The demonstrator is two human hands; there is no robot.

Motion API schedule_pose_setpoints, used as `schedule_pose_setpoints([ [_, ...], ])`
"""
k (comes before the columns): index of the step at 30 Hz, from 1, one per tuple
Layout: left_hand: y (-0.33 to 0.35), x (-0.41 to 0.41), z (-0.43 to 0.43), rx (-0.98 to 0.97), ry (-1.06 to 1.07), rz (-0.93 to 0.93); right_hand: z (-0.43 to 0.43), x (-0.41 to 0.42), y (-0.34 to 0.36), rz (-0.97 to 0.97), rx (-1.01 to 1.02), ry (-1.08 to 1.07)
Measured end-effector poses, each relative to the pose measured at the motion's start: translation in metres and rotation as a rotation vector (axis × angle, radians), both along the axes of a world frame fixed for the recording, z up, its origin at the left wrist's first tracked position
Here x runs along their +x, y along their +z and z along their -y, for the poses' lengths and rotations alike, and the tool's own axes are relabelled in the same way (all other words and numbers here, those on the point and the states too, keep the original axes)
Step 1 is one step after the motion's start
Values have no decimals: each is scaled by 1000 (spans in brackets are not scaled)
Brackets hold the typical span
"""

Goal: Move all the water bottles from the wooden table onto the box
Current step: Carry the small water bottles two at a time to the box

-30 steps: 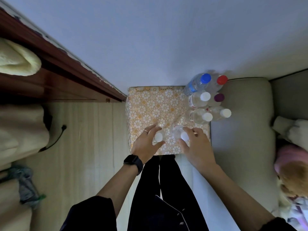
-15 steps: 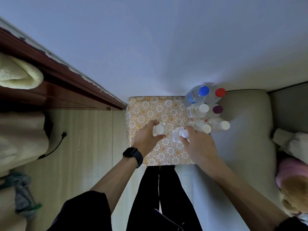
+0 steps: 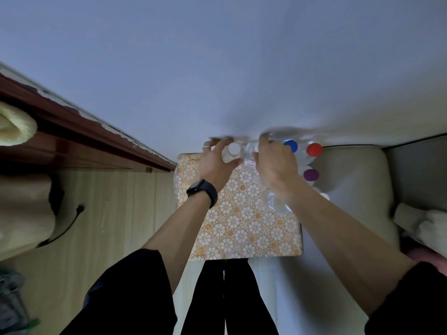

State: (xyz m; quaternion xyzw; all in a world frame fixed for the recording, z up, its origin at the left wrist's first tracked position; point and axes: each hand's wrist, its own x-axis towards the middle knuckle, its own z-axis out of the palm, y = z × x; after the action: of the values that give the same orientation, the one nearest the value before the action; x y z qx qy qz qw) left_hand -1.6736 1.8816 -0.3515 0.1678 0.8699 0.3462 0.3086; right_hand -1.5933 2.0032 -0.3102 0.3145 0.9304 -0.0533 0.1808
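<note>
At the twelve o'clock edge of the white-and-gold floral box (image 3: 242, 226), the left hand (image 3: 215, 163) gripped a white-capped clear plastic bottle (image 3: 233, 151). The right hand (image 3: 274, 163) gripped a second clear bottle (image 3: 250, 154) at its three o'clock.

**Flower-patterned box top, bottles gathered along its far and right sides**

The square box with a white-and-gold flower-patterned top (image 3: 242, 223) sits between the pale wooden plank floor (image 3: 116, 213) and a beige cushion (image 3: 350, 189); most of its top is bare. Near its right edge stands a clear plastic bottle (image 3: 275, 201), half hidden under a forearm. By the far right corner are a blue-capped bottle (image 3: 290, 145), a red-capped bottle (image 3: 314, 149) and a purple-capped bottle (image 3: 311, 174); their bases are hidden, so box or cushion cannot be told. At the far edge the left hand (image 3: 217, 163) grips a white-capped bottle (image 3: 234, 149) and the right hand (image 3: 275, 165) a red-labelled clear bottle (image 3: 250, 157); whether either touches the top is unclear. A black cable (image 3: 70, 223) lies on the floor.
</note>
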Motion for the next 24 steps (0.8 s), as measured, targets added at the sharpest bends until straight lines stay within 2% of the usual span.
schedule_pose_setpoints([
  [6,-4,6,5,-22,-95,23,-12,4,-4,40,15,69],
  [13,0,2,-2,-34,-104,-5,-16,1,-1,122,53,117],
  [20,-4,0,2,23,-63,41,-17,0,-4,93,93,109],
  [24,-1,2,4,41,-50,58,-19,6,1,33,34,99],
])
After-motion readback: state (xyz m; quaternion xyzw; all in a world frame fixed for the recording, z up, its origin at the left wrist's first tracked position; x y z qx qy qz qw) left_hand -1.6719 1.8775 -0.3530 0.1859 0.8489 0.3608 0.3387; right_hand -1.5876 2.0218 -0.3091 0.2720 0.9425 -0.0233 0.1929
